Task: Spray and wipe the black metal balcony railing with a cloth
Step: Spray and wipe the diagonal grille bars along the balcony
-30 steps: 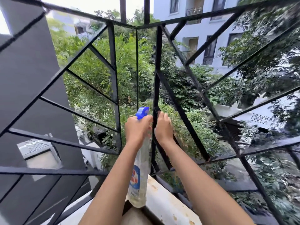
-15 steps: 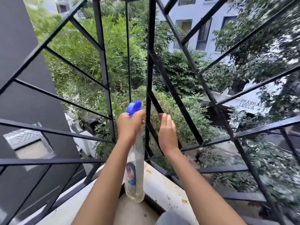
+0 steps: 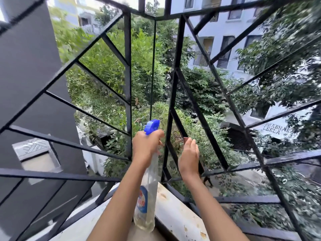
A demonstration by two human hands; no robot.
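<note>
The black metal railing (image 3: 172,94) rises in front of me, made of upright posts and diagonal bars. My left hand (image 3: 145,146) grips the neck of a clear spray bottle (image 3: 147,202) with a blue trigger head (image 3: 152,126), just left of the corner post. My right hand (image 3: 189,157) is open with straight fingers and lies against a short diagonal bar right of that post. No cloth shows in either hand.
A stained white ledge (image 3: 178,213) runs under the railing by my forearms. A grey wall (image 3: 29,75) stands at the left. Trees, a yard far below and white buildings (image 3: 225,40) lie beyond the bars.
My right hand left the corner post, straightened its fingers and shifted right onto the diagonal bar. My left hand kept hold of the bottle. The view swung down, then back up.
</note>
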